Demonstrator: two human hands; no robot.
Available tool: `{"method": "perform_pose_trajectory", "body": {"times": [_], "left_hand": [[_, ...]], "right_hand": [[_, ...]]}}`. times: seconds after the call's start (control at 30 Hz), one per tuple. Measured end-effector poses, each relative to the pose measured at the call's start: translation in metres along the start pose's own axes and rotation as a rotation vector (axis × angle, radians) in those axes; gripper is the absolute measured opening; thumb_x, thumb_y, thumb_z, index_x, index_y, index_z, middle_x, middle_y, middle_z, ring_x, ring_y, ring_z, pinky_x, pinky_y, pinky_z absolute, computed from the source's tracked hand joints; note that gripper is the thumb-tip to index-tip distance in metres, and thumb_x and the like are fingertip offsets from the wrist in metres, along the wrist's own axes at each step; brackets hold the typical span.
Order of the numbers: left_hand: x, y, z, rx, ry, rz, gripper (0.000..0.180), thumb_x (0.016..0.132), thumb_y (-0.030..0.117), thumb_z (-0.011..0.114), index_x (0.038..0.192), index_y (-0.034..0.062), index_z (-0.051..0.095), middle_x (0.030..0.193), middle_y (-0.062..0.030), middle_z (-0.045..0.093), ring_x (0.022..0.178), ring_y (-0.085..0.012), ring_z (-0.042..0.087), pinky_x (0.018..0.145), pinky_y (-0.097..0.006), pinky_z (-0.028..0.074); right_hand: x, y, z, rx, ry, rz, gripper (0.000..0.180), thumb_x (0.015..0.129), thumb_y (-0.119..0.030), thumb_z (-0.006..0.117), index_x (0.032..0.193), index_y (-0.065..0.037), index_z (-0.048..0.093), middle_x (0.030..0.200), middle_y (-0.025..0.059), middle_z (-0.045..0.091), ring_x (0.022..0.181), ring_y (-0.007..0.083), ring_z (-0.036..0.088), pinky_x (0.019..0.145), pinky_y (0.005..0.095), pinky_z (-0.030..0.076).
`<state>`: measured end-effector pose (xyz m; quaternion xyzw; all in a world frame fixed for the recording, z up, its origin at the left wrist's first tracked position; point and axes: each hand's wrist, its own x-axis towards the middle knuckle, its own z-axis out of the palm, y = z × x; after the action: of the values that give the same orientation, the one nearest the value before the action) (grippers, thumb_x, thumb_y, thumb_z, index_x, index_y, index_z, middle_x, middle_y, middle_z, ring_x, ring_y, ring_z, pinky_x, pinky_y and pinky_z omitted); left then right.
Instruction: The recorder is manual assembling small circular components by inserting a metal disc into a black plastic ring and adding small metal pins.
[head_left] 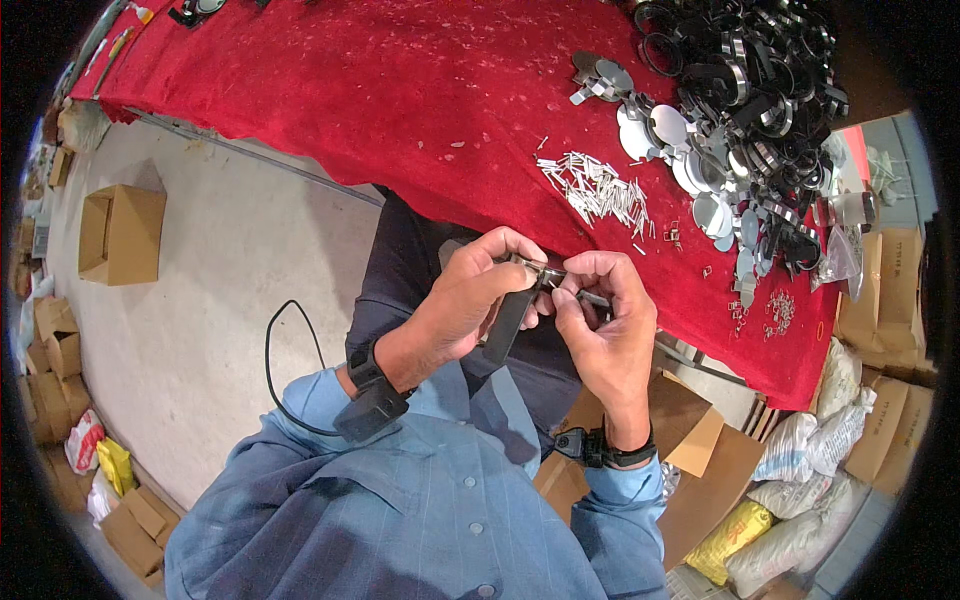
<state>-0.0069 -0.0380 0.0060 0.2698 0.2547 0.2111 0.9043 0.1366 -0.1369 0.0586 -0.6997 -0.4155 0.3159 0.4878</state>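
Above my lap, my left hand (480, 285) is closed around a black strap (512, 322) with a metal piece at its upper end. My right hand (608, 310) meets it there, thumb and fingers pinched at the metal end. A thin pale sliver shows between the fingertips, too small to name. Some black material (596, 299) shows under the right fingers; whether it belongs to the same strap I cannot tell. Beyond my hands, a heap of short white sticks (600, 190) lies on the red cloth (400, 90).
A large pile of black straps with silver bands (750, 80) covers the table's far right, with round silver discs (669, 125) along it. Small metal bits (780, 312) lie near the right edge. An open carton (122, 235) stands on the floor at left; sacks (790, 540) lie lower right.
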Motion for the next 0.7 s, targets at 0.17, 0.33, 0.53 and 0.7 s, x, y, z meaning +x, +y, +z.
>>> {"method": "perform_pose_trajectory", "body": {"times": [0.17, 0.33, 0.53, 0.7], "left_hand": [[0.000, 0.000, -0.003, 0.016, -0.028, -0.021, 0.021, 0.092, 0.008, 0.060, 0.113, 0.0040, 0.058, 0.096, -0.0093, 0.067, 0.071, -0.0148, 0.067, 0.064, -0.028, 0.057], [-0.001, 0.000, -0.002, 0.013, -0.019, -0.001, 0.020, 0.093, 0.006, 0.059, 0.113, 0.0038, 0.057, 0.093, -0.0096, 0.067, 0.070, -0.0150, 0.067, 0.062, -0.027, 0.056], [-0.001, -0.002, -0.004, 0.075, -0.044, 0.025, 0.018, 0.094, 0.007, 0.060, 0.112, 0.0042, 0.058, 0.095, -0.0071, 0.067, 0.075, -0.0136, 0.067, 0.064, -0.028, 0.056], [-0.001, -0.003, -0.002, 0.102, -0.056, 0.055, 0.018, 0.095, 0.007, 0.061, 0.113, 0.0040, 0.058, 0.095, -0.0067, 0.067, 0.075, -0.0135, 0.067, 0.065, -0.028, 0.056]], "right_hand": [[0.000, 0.003, 0.000, -0.032, -0.026, 0.004, 0.026, 0.085, 0.005, 0.069, 0.108, -0.003, 0.061, 0.081, 0.0031, 0.067, 0.070, 0.0068, 0.062, 0.062, 0.0233, 0.048], [0.002, 0.001, 0.001, -0.060, -0.029, -0.034, 0.027, 0.084, 0.005, 0.069, 0.109, -0.003, 0.061, 0.082, 0.0052, 0.068, 0.071, 0.0107, 0.066, 0.064, 0.0259, 0.050], [0.002, 0.000, -0.002, -0.095, -0.039, -0.051, 0.029, 0.083, 0.004, 0.070, 0.109, -0.003, 0.061, 0.083, 0.0063, 0.068, 0.071, 0.0139, 0.067, 0.065, 0.0278, 0.051], [0.002, -0.007, -0.006, -0.187, -0.071, -0.049, 0.029, 0.083, 0.004, 0.070, 0.109, -0.004, 0.061, 0.082, 0.0069, 0.067, 0.071, 0.0163, 0.067, 0.066, 0.0295, 0.052]]}}
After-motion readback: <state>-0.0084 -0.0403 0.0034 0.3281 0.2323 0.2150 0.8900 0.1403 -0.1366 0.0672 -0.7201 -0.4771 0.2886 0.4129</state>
